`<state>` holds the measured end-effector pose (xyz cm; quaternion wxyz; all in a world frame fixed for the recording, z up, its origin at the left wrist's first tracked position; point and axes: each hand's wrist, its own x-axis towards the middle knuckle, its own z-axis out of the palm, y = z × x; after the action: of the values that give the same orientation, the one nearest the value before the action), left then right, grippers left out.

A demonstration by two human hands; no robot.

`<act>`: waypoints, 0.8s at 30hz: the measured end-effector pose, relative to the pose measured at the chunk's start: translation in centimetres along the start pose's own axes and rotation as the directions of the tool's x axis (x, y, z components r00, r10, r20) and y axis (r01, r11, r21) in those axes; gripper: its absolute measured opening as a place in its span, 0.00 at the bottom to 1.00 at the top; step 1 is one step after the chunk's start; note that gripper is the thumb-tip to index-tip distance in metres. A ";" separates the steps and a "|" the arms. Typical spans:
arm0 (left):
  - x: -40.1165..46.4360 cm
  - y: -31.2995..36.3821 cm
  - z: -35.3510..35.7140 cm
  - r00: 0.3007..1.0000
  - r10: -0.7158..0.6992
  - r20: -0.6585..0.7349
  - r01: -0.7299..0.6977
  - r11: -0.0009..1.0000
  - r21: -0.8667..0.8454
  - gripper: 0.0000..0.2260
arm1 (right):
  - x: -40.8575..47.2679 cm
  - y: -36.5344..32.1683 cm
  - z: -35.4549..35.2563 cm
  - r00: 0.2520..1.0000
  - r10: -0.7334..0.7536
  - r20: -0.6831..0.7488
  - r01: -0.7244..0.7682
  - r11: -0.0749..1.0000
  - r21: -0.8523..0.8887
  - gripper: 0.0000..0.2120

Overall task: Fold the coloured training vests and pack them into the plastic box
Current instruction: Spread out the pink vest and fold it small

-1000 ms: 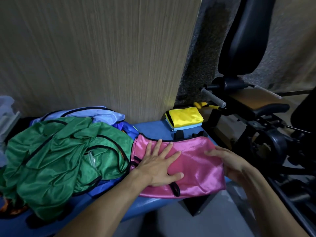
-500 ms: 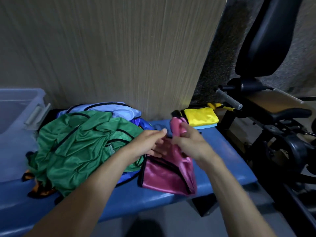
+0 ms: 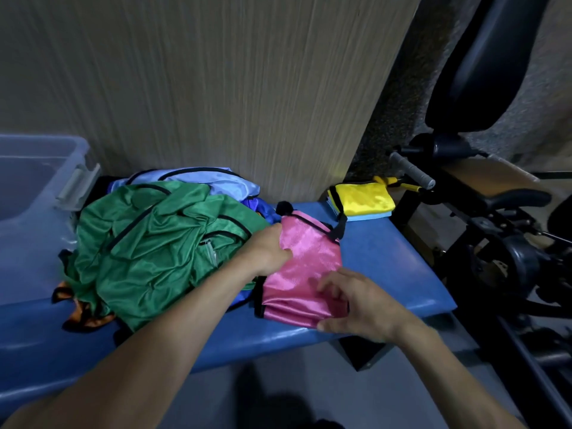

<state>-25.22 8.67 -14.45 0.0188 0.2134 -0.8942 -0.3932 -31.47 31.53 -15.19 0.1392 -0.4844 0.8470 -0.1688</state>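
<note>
A pink vest [image 3: 305, 261] with black trim lies folded to a narrow rectangle on the blue bench [image 3: 387, 261]. My left hand [image 3: 267, 249] grips its left edge, thumb on top. My right hand [image 3: 356, 305] pinches its near right corner, fingers curled. Left of it sits a heap of unfolded vests: a green vest [image 3: 154, 252] on top, a light blue vest [image 3: 198, 182] behind, an orange vest [image 3: 83, 317] poking out below. A folded yellow vest [image 3: 362, 198] rests on a folded light blue one at the bench's far right. The clear plastic box [image 3: 40, 181] stands at the far left.
A wood-grain panel [image 3: 232, 88] rises right behind the bench. Black gym equipment [image 3: 495, 212] with a padded seat and a handle crowds the right side. Grey floor [image 3: 278, 397] lies below the bench's front edge.
The pink vest went from spread wide under both flat hands to folded in half and laid down narrow. Both hands moved from pressing it to gripping its edges. The view shifted left.
</note>
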 end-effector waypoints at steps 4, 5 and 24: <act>-0.6 -0.7 0.1 1.000 0.003 0.003 -0.003 0.999 0.051 0.20 | -0.8 0.7 1.2 0.990 -0.092 -0.106 0.085 0.994 -0.075 0.14; -0.8 -0.8 0.2 1.000 0.005 -0.007 -0.005 0.998 0.062 0.23 | -0.9 0.8 1.4 0.988 -0.096 -0.121 0.087 0.993 -0.080 0.13; -7.0 -4.8 2.9 0.755 0.607 0.248 -0.637 0.590 0.497 0.24 | -3.6 1.8 5.2 0.909 -0.213 -0.359 0.146 0.968 -0.204 0.16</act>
<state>-17.72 10.55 -18.89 0.0690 -0.1265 -0.9854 -0.0911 -29.00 34.69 -20.41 -0.0852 -0.5290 0.8211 -0.1968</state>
